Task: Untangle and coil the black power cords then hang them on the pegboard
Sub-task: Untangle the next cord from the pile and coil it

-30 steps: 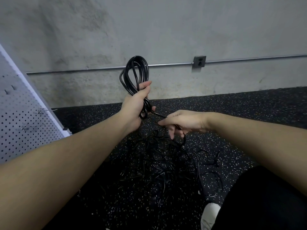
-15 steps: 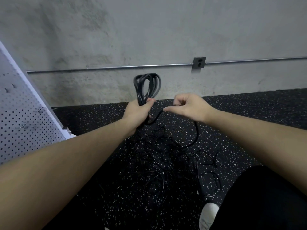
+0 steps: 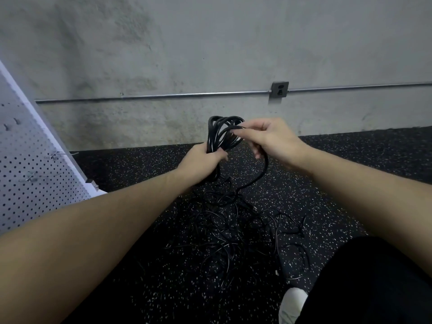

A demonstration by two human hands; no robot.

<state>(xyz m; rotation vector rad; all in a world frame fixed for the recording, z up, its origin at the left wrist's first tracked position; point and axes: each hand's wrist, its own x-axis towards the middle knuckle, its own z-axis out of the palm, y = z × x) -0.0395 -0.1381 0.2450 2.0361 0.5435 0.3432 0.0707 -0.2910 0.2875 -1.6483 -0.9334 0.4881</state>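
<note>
My left hand (image 3: 201,163) grips the lower part of a coil of black power cord (image 3: 221,133) held upright in front of the wall. My right hand (image 3: 271,136) pinches the loose run of that same cord against the top of the coil; from it the cord curves down (image 3: 265,169) to a tangled heap of black cords (image 3: 233,228) on the floor. The white pegboard (image 3: 30,174) leans at the left edge, with metal hooks (image 3: 63,154) sticking out of it.
Black speckled rubber flooring (image 3: 350,164) runs to a grey concrete wall with a conduit and an outlet box (image 3: 279,90). My black trouser leg (image 3: 374,281) and white shoe (image 3: 292,302) are at the lower right.
My right hand rose from the floor heap with the loose cord and carried it left onto the top of the coil. The coil in my left hand sank lower and shifted right.
</note>
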